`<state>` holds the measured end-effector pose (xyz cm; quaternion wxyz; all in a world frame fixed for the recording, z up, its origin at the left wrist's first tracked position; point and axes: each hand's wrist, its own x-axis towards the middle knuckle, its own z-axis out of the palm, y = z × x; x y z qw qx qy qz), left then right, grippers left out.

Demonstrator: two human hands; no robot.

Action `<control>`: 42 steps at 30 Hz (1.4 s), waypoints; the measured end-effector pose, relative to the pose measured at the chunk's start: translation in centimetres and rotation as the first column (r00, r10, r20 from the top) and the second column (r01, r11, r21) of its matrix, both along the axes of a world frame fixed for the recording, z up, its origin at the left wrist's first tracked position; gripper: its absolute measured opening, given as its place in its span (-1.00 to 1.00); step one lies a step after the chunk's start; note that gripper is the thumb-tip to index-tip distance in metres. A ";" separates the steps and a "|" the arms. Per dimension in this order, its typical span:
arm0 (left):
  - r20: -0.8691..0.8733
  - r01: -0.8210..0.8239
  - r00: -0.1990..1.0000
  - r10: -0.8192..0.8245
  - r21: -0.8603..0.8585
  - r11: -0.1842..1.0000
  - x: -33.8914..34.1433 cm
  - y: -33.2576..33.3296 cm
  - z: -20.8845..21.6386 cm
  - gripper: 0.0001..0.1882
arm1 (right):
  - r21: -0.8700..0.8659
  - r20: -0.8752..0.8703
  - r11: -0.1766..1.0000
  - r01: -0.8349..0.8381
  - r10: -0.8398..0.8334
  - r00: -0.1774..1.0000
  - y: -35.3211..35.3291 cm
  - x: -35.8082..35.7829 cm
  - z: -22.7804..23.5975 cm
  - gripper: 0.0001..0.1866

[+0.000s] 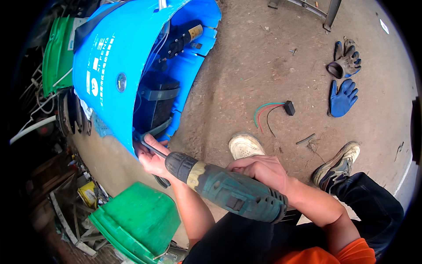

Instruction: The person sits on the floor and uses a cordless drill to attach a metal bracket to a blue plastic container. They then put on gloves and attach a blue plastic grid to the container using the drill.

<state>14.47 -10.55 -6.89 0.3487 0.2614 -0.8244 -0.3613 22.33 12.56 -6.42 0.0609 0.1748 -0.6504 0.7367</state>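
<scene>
My right hand (262, 172) is wrapped around the handle of a worn teal cordless drill (239, 191), which lies slantwise across my forearms. Its long driver bit (154, 149) reaches into the lower corner of a blue plastic sprayer tank (107, 66). Beside that bit, my left hand (154, 160) is closed at the tank's edge, thumb along the bit; what its fingers pinch is hidden. Inside the tank's open base sit a black battery (165, 101) under metal straps and a small black pump (178, 46). The screw spot itself cannot be made out.
A small black module (289, 108) with coloured wires lies on the dirt floor. Farther right are a grey glove (347, 64) and a blue glove (343, 99). Green plastic tanks (140, 215) and scrap flank the left side. A metal stand leg (332, 15) is at the top.
</scene>
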 end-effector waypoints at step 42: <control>0.103 -0.077 0.991 0.081 -0.041 0.996 -0.1 0.1 1.3 -0.34 | 0.117 -0.015 0.992 0.047 -0.045 0.999 -5.3 1.7 -0.6 -0.74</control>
